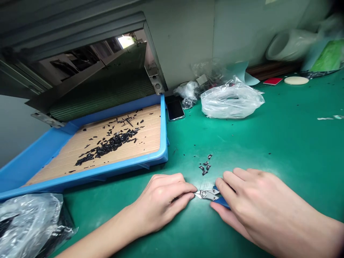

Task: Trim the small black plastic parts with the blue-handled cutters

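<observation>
right hand (249, 204): closed around blue-handled side cutters (207, 194) | cutters: long axis crosswise, nose toward left hand (161, 202) | left hand: fingertips at nose, pinch unclear | small metal pieces (205, 165): just ahead on green mat (282, 143), right hand nearer

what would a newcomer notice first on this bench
The bright blue tray on the left catches the eye first, with small black pieces strewn across its wooden base. At the front, the left hand and right hand meet at blue-handled pliers on the green mat, just below a small cluster of metal pieces.
</observation>
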The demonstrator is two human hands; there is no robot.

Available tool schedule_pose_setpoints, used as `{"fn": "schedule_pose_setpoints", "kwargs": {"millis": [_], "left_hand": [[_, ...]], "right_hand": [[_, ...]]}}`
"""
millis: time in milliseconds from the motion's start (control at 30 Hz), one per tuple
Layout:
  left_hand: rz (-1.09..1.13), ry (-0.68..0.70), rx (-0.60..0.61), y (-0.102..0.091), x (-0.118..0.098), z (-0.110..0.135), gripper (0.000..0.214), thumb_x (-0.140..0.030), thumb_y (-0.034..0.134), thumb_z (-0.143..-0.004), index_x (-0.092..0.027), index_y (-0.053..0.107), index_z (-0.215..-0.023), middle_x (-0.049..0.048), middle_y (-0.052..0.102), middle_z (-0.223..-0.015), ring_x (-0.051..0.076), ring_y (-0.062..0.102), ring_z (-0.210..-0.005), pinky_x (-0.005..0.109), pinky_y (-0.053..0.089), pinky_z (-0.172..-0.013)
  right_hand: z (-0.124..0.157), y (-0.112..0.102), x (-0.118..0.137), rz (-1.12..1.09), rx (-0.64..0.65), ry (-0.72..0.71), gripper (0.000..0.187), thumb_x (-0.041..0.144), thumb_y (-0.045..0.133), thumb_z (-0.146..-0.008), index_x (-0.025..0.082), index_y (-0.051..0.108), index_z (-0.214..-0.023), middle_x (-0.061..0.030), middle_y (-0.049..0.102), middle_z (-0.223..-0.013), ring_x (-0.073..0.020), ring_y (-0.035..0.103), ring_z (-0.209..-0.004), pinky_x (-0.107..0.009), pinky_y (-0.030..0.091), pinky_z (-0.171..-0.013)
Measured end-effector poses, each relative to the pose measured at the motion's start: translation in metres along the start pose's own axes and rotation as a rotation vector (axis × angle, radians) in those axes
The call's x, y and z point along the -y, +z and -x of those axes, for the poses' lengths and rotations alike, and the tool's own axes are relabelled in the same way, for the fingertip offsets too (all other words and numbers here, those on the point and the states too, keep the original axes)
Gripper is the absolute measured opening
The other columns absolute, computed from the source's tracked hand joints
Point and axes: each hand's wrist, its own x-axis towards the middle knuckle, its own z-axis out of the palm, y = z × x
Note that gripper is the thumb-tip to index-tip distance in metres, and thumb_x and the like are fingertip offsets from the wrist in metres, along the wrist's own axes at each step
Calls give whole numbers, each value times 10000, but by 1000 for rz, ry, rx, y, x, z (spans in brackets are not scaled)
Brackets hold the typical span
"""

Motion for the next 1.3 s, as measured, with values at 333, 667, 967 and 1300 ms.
{"fn": "schedule_pose_setpoints", "kwargs": {"millis": [333, 667, 967, 1300], "left_hand": [[-220, -179, -153, 17, -14, -25, 149, -198, 515, -1006, -219, 603, -1126, 13, 608, -917, 149, 576, -784, 286, 439, -697], [-813, -366, 174, 25, -23, -109, 321, -375, 272, -1088, -190, 531, -1124, 66, 693, -972, 295, 702, -759, 375, 487, -601], [-907, -361, 197, 30, -28, -117, 402, -315, 291, -1086, -134, 631, -970, 132, 688, -815, 325, 724, -738, 356, 490, -579], [-1006, -425, 112, 35, -32, -115, 450, -367, 277, -1087, -149, 638, -931, 130, 722, -897, 311, 722, -772, 310, 364, -541]], "right_hand": [[-1, -9, -44, -17, 78, 166, 274, 476, 617, -939, 225, 606, -827, -35, 565, -781, -266, 551, -724, -417, 354, -655], [-6, -4, -141, -28, 132, 601, 463, 604, 437, -989, 219, 686, -925, -79, 673, -917, -285, 631, -833, -344, 324, -576], [-8, -12, -150, -84, 76, 722, 479, 594, 461, -995, 201, 705, -872, -111, 686, -894, -304, 662, -833, -341, 412, -619], [-4, -6, -159, -210, 60, 795, 525, 612, 494, -989, 143, 727, -950, -196, 680, -995, -359, 650, -986, -419, 504, -823]]}}
